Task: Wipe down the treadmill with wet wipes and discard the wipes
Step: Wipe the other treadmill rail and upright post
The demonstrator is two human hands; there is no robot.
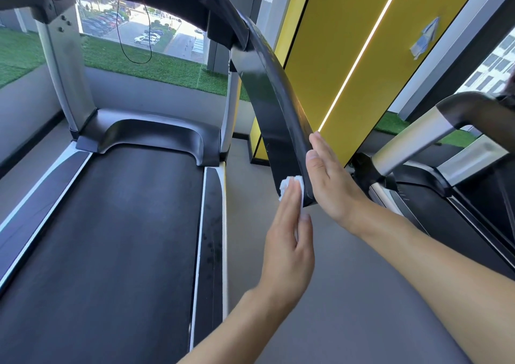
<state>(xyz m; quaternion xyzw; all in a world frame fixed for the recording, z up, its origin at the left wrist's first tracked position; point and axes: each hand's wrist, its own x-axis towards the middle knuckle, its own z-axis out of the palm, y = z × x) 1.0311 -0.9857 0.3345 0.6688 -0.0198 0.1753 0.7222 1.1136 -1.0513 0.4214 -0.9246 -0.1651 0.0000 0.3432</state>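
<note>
Just right of the frame's centre, the left hand (289, 241) lays straight, closed-together fingers on a crumpled white wet wipe (288, 183), pressing it against the inner face of the treadmill's black handrail (274, 99) close to the rail's lower end. The right hand (331, 180), reaching in from the lower right, lies flat with straight fingers against the rail's outer edge opposite the wipe, gripping nothing. The treadmill's dark belt (111, 224) fills the lower left, a yellow wall panel (348, 43) stands upper right, and a second treadmill (446, 146) shows at the right edge
</note>
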